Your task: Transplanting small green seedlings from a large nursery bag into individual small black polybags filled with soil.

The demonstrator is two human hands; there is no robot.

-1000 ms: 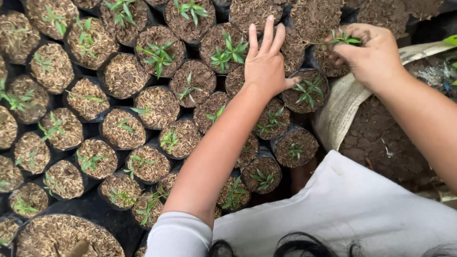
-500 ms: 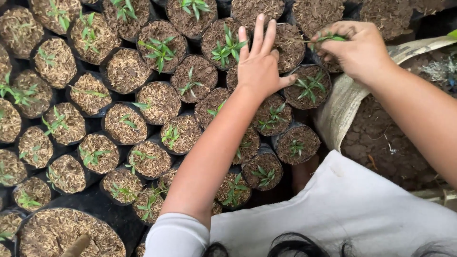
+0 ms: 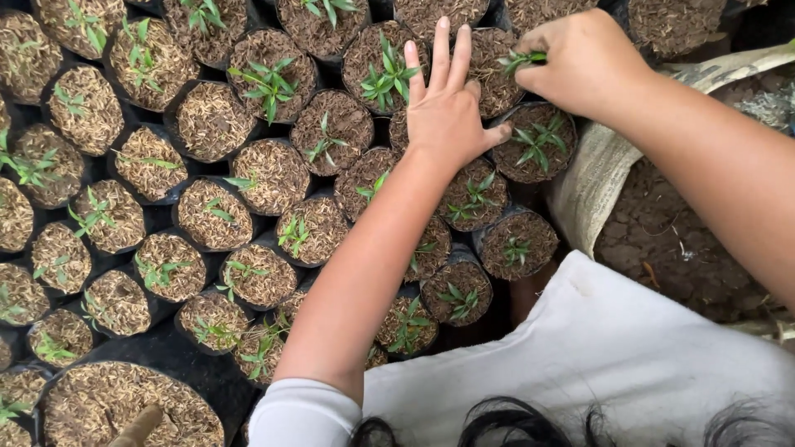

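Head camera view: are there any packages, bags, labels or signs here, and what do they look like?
No labels, signs or screens.
Small black plastic nursery bags: round, packed in rows across the left and middle, filled with brown husk and soil, most with green seedlings.
Pale woven sack: right, rim rolled down, dark soil inside.

Single view only, from a head-worn camera, looking almost straight down and slightly forward over dark hair at the bottom edge and a white cloth (image 3: 596,364) across the lap. Close range: both bare forearms reaching away from the lens, left hand (image 3: 447,103) and right hand (image 3: 580,58) near the top edge. Packed rows of small black soil-filled seedling bags (image 3: 207,215) filling the left and centre, cropped at every border. No second view for overlap.
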